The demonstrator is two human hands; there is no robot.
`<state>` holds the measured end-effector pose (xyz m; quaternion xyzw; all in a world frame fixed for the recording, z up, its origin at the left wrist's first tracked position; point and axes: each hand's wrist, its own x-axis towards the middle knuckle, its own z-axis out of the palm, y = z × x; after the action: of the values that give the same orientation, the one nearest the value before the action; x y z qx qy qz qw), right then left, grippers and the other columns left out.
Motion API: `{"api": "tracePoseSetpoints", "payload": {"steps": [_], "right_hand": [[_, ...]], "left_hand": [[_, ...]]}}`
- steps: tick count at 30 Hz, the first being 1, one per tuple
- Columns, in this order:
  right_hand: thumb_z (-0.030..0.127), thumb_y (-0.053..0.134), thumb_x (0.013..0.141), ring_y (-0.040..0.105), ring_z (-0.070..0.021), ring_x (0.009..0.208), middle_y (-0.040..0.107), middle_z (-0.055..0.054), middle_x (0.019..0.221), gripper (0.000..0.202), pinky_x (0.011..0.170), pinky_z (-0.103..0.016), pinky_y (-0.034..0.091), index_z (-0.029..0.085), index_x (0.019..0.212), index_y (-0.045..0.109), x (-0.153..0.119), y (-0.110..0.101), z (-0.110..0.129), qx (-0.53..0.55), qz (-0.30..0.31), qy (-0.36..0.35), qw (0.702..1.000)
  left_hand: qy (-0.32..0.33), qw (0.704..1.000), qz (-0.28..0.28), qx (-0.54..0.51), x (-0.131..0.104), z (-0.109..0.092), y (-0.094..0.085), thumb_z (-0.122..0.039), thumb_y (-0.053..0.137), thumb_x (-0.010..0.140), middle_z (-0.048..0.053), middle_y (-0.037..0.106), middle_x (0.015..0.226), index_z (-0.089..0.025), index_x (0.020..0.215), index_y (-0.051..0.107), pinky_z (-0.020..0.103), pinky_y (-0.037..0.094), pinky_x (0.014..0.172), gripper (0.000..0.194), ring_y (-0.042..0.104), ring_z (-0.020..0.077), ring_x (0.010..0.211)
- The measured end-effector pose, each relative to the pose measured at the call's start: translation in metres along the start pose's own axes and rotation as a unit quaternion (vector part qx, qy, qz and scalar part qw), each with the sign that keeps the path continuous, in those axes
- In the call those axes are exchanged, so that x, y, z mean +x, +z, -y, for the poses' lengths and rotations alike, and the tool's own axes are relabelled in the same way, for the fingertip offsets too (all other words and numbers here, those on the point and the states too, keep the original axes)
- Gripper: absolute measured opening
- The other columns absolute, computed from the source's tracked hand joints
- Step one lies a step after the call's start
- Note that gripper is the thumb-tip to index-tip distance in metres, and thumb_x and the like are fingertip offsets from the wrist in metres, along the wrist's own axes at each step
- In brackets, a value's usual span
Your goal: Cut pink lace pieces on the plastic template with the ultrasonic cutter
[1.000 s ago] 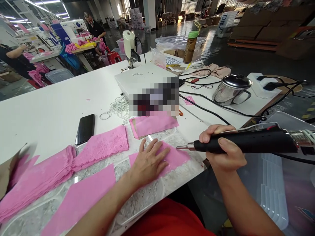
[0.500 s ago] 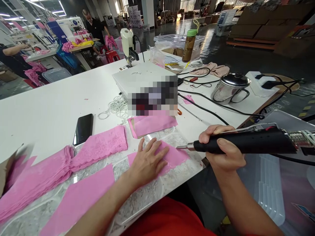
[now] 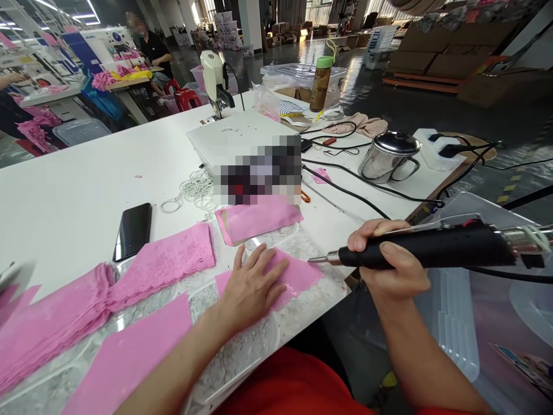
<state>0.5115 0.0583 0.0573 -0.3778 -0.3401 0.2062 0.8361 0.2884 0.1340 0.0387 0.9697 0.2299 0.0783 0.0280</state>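
My left hand lies flat with fingers spread on a small pink fabric piece, pressing it to the marbled board. In my right hand is a black handheld tool with a narrow metal tip, fingers wrapped around its body. The tip points left, at or just above the right part of the fabric; contact cannot be made out. To the left lie a larger plain pink piece and layered pink lace fabric. Another pink stack lies just beyond my left hand.
A black phone, white elastic loops and a white box are on the table. Black cables run past a steel mug and a power strip. Clear plastic bins stand at right. A co-worker is far left.
The whole view has shifted slightly, so table items appear further left. My left hand stays on the fabric. The tool's tip sits slightly further right over it. The co-worker has changed posture.
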Motion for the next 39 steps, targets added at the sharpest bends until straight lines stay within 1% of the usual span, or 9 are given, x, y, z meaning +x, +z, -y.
{"api": "tracePoseSetpoints", "payload": {"steps": [3, 6, 17, 24, 28, 31, 35, 37, 39], "right_hand": [[0.022, 0.057, 0.062, 0.052, -0.0123, 0.05, 0.057, -0.001, 0.07, 0.011, 0.046, -0.029, 0.045, 0.02, 0.071, 0.062, 0.001, -0.009, 0.008, -0.015, -0.018, 0.0, 1.0], [0.023, 0.057, 0.063, 0.05, -0.0119, 0.048, 0.056, -0.001, 0.07, 0.01, 0.045, -0.029, 0.045, 0.021, 0.071, 0.062, 0.001, -0.013, 0.013, -0.029, -0.022, 0.002, 0.999], [0.02, 0.058, 0.064, 0.055, -0.0119, 0.051, 0.059, -0.001, 0.073, 0.012, 0.048, -0.028, 0.046, 0.019, 0.074, 0.065, -0.001, -0.013, 0.007, 0.012, 0.005, 0.01, 1.0], [0.022, 0.064, 0.066, 0.055, -0.0133, 0.052, 0.059, -0.002, 0.072, 0.007, 0.048, -0.03, 0.045, 0.019, 0.073, 0.064, -0.002, -0.013, 0.008, 0.003, 0.018, 0.009, 1.0], [0.022, 0.062, 0.065, 0.054, -0.0135, 0.051, 0.058, -0.001, 0.072, 0.007, 0.048, -0.031, 0.045, 0.02, 0.072, 0.063, -0.001, -0.014, 0.01, -0.006, 0.016, 0.009, 1.0], [0.022, 0.058, 0.061, 0.052, -0.013, 0.049, 0.058, -0.002, 0.07, 0.011, 0.045, -0.03, 0.043, 0.02, 0.071, 0.064, 0.003, -0.015, 0.01, -0.004, -0.017, -0.004, 1.0], [0.021, 0.054, 0.057, 0.05, -0.0123, 0.048, 0.058, -0.002, 0.07, 0.017, 0.046, -0.03, 0.042, 0.021, 0.069, 0.064, 0.016, -0.018, 0.003, -0.001, -0.096, -0.045, 0.994], [0.02, 0.053, 0.056, 0.051, -0.0129, 0.048, 0.059, -0.001, 0.071, 0.017, 0.048, -0.031, 0.043, 0.021, 0.069, 0.064, 0.022, -0.021, -0.003, -0.008, -0.122, -0.058, 0.991], [0.021, 0.054, 0.056, 0.052, -0.0138, 0.049, 0.06, -0.001, 0.071, 0.016, 0.05, -0.032, 0.043, 0.021, 0.069, 0.063, 0.021, -0.026, -0.009, -0.017, -0.143, -0.061, 0.988]], "left_hand": [[0.001, 1.0, -0.002, 0.004, 0.0, 0.0, 0.0, -0.035, 0.049, 0.097, 0.012, 0.056, 0.132, -0.025, 0.13, 0.057, 0.068, 0.028, 0.106, 0.036, 0.044, 0.0354, 0.129], [0.005, 1.0, -0.009, 0.008, 0.0, 0.0, 0.0, -0.034, 0.049, 0.097, 0.012, 0.056, 0.132, -0.025, 0.13, 0.057, 0.067, 0.028, 0.106, 0.036, 0.045, 0.0351, 0.129], [0.001, 1.0, -0.009, 0.009, 0.0, -0.001, 0.0, -0.034, 0.05, 0.096, 0.012, 0.057, 0.131, -0.025, 0.129, 0.059, 0.068, 0.028, 0.106, 0.035, 0.045, 0.0356, 0.129], [-0.001, 1.0, -0.006, 0.003, 0.001, -0.001, -0.001, -0.034, 0.051, 0.096, 0.012, 0.057, 0.131, -0.025, 0.128, 0.06, 0.068, 0.028, 0.107, 0.035, 0.045, 0.0353, 0.13], [-0.004, 1.0, -0.005, 0.001, 0.001, -0.001, 0.0, -0.033, 0.051, 0.096, 0.012, 0.057, 0.131, -0.025, 0.128, 0.059, 0.068, 0.028, 0.106, 0.035, 0.045, 0.0356, 0.129], [-0.006, 1.0, -0.004, -0.003, -0.001, 0.0, 0.0, -0.033, 0.05, 0.096, 0.014, 0.055, 0.132, -0.024, 0.129, 0.057, 0.069, 0.029, 0.105, 0.036, 0.045, 0.0358, 0.129], [0.015, 1.0, -0.023, -0.009, 0.001, 0.002, -0.004, -0.031, 0.049, 0.096, 0.016, 0.052, 0.133, -0.023, 0.13, 0.056, 0.065, 0.03, 0.105, 0.035, 0.046, 0.0339, 0.126], [0.02, 0.999, -0.037, -0.021, 0.006, -0.001, -0.007, -0.026, 0.045, 0.097, 0.015, 0.055, 0.127, -0.02, 0.125, 0.057, 0.06, 0.036, 0.102, 0.031, 0.05, 0.0308, 0.12], [0.016, 0.999, -0.018, -0.033, 0.016, -0.01, -0.009, -0.018, 0.042, 0.097, 0.015, 0.059, 0.118, -0.016, 0.119, 0.059, 0.052, 0.044, 0.095, 0.028, 0.055, 0.028, 0.11]]}}
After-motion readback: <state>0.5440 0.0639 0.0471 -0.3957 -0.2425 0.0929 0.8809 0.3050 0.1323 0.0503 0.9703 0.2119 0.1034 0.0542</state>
